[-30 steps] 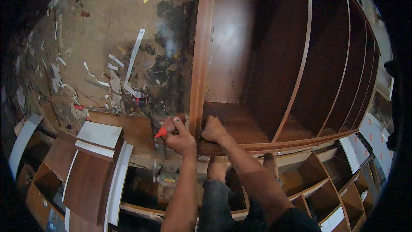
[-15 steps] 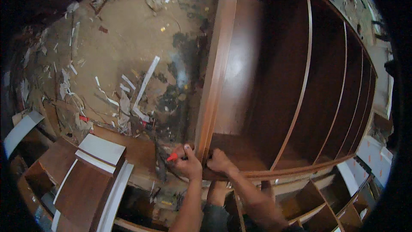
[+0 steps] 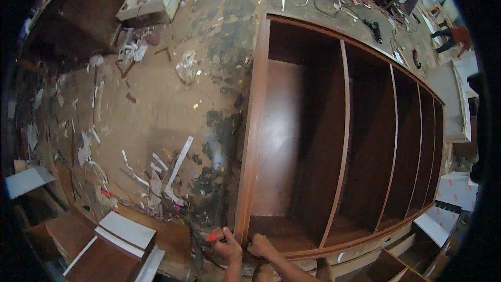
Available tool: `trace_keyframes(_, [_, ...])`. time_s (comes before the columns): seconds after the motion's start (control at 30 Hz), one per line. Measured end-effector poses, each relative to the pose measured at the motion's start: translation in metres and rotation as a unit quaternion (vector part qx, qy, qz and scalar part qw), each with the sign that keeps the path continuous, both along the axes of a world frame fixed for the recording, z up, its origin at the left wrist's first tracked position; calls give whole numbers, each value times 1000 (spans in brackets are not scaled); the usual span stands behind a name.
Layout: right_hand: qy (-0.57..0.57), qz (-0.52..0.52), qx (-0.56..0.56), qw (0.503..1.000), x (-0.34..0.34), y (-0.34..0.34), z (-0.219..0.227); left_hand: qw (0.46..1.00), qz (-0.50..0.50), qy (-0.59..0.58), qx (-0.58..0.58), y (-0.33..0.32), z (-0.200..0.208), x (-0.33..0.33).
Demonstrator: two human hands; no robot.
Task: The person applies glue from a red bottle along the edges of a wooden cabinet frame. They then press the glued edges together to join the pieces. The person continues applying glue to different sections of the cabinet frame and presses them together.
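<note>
A long dark-brown wooden cabinet (image 3: 253,120) lies open side up on the floor, divided into several compartments. At its near left corner, my left hand (image 3: 228,247) is closed round a small object with a red pointed tip (image 3: 214,237); the rest of it is hidden in my fingers. My right hand (image 3: 261,246) sits just inside the same corner, fingers curled against the inner side of the edge. Whether it grips anything small there cannot be seen.
White-topped brown pieces (image 3: 127,231) stand at the near left. Paper scraps and white strips (image 3: 180,162) litter the floor on the left. Beyond the cabinet lie a drill (image 3: 374,30) and cables. Another person (image 3: 454,37) bends over at the far right.
The view has tilted up, so the cabinet and my hands sit lower and more of the far floor shows. Both hands stay at the same cabinet corner.
</note>
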State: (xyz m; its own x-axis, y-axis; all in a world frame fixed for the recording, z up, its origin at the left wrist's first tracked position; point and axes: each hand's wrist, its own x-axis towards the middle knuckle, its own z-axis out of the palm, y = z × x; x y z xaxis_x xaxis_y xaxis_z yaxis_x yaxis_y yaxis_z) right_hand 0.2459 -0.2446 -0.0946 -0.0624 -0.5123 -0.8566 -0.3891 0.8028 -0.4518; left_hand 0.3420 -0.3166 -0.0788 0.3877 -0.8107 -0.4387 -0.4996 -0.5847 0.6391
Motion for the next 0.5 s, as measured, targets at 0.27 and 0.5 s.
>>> trace_keyframes(0.27, [-47, 14, 56, 997, 2, -1, -15, 996, -58, -71, -19, -10, 13, -9])
trace_keyframes(0.5, [-215, -76, -77, 971, -3, 62, 61, 984, -70, -107, -121, 4, -17, 11])
